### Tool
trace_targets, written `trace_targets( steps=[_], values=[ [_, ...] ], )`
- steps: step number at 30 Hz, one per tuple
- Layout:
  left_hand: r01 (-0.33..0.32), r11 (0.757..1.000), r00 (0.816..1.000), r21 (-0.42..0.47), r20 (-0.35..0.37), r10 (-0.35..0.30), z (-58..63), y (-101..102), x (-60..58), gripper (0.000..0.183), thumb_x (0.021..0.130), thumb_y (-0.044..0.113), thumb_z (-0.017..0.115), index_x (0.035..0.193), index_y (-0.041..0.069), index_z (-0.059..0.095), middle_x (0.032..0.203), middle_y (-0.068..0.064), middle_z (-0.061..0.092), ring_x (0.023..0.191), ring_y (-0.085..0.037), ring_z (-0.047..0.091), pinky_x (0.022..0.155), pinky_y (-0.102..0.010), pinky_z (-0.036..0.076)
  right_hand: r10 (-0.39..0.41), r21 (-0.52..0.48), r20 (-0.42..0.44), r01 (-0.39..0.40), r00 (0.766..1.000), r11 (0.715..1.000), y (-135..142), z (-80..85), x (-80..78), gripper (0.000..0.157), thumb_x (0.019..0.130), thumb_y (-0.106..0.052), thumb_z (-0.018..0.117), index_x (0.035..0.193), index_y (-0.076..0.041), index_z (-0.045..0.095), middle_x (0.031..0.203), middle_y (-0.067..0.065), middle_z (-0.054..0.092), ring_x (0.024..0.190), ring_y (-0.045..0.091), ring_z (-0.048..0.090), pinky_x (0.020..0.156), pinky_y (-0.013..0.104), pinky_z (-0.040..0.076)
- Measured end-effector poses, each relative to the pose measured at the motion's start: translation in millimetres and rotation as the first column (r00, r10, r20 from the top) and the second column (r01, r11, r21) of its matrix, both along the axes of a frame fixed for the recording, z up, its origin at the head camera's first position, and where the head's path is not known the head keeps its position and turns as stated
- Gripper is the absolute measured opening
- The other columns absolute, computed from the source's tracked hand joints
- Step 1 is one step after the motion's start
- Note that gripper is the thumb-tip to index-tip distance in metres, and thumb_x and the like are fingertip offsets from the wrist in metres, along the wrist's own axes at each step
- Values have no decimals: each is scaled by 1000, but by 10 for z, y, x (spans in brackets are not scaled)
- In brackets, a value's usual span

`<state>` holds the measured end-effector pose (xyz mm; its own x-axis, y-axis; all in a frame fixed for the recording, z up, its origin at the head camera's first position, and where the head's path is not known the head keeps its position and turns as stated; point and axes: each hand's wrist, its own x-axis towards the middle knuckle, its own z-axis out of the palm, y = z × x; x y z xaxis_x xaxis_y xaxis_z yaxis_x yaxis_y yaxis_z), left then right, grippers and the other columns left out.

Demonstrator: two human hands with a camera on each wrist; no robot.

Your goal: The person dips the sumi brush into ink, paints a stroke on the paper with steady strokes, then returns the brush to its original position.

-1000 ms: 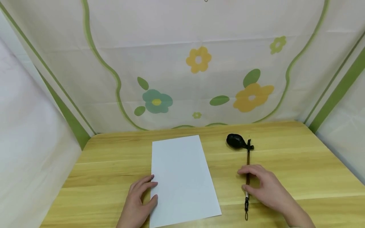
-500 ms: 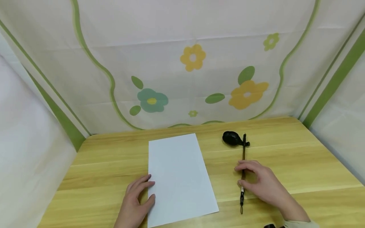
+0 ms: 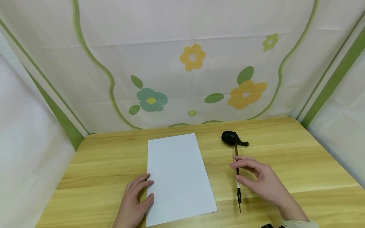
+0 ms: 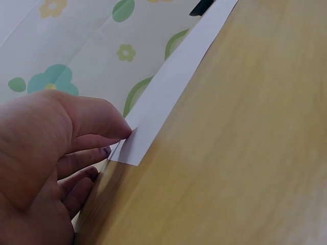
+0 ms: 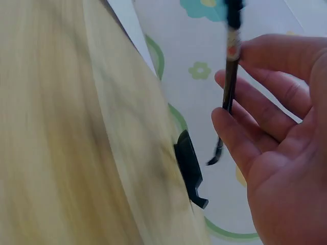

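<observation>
My right hand (image 3: 265, 180) pinches a writing brush (image 3: 239, 193) between thumb and fingers. In the right wrist view, the brush (image 5: 231, 76) is raised off the table, its dark, bent tip at the far end and a hanging loop at the near end. The brush's far end overlaps a small black inkstone-like dish (image 3: 229, 138) with a short stem in the head view. A blank white sheet of paper (image 3: 179, 177) lies left of the brush. Along its left edge rests my left hand (image 3: 132, 201), fingers spread and loosely bent; its thumb touches the paper (image 4: 168, 92) in the left wrist view.
A light wood table (image 3: 94, 177) bears all these things. White cloth (image 3: 154, 69) printed with flowers and green bands rises behind the table and along both sides. Part of a black object (image 3: 269, 225) shows by my right sleeve (image 3: 299, 224).
My right hand has drawn the brush leftward, and its far end has passed from over the dish's stem to over its round body. The left hand stays on the paper.
</observation>
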<state>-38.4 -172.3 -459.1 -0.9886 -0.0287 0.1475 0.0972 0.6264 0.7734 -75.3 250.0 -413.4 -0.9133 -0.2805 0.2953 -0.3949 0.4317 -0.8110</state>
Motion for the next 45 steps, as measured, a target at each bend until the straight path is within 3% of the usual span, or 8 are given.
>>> trace_targets(
  steps=[8,14,18,21,25,32,39,45],
  values=[
    [-13,1000,999,15,31,13,0,0,-16,39,88,3,83,122,23,78,151,5,65,147,-24,46,112,-14,29,33,-44,54,-31,998,999,-27,-26,-38,26,99,-4,75,125,-10,74,140,18,70,137,-1,60,101,15,54],
    [-14,1000,1000,8,27,14,11,-3,-23,39,89,5,83,123,23,78,152,4,65,147,-26,47,114,-23,33,61,-104,59,-55,996,993,-44,-31,-74,25,106,-1,64,129,-7,73,144,2,71,143,-1,57,98,18,57],
    [-24,1000,997,16,70,22,23,3,-37,39,89,5,82,123,23,78,153,6,64,149,-25,44,117,-34,34,101,-168,72,-88,992,982,-30,-39,-95,36,103,12,57,133,-3,69,146,-2,70,146,1,55,106,16,52],
    [-28,999,996,16,84,26,23,4,-43,39,89,5,82,123,23,77,154,6,63,149,-24,44,117,-35,33,121,-193,67,-106,990,975,-17,-48,-111,42,98,19,57,134,0,67,146,1,70,148,4,53,110,17,50],
    [-21,1000,999,10,47,21,18,1,-45,38,90,6,83,123,22,78,152,4,65,148,-25,46,115,-33,35,123,-220,62,-107,990,970,-12,-54,-134,40,96,19,62,134,5,65,148,0,68,150,4,51,112,17,49],
    [-17,1000,999,-2,29,17,-1,-2,-36,38,89,7,84,123,24,78,152,4,65,147,-25,47,115,-34,37,149,-347,8,-137,989,928,-34,-26,-159,33,96,22,61,128,13,64,146,2,69,147,10,56,104,24,58],
    [-11,1000,1000,7,14,11,-23,-1,-11,39,89,7,84,122,26,78,152,6,65,144,-21,47,112,-15,33,48,-425,32,-30,998,905,-69,142,-219,26,98,17,63,123,12,67,139,3,73,140,11,62,104,23,57],
    [-25,1000,999,3,25,25,-4,8,-9,40,88,5,84,121,27,78,152,9,64,143,-18,47,111,-14,32,-42,-479,42,57,998,876,-121,330,-377,28,100,14,63,128,14,65,133,2,77,129,10,68,101,18,57]
  ],
)
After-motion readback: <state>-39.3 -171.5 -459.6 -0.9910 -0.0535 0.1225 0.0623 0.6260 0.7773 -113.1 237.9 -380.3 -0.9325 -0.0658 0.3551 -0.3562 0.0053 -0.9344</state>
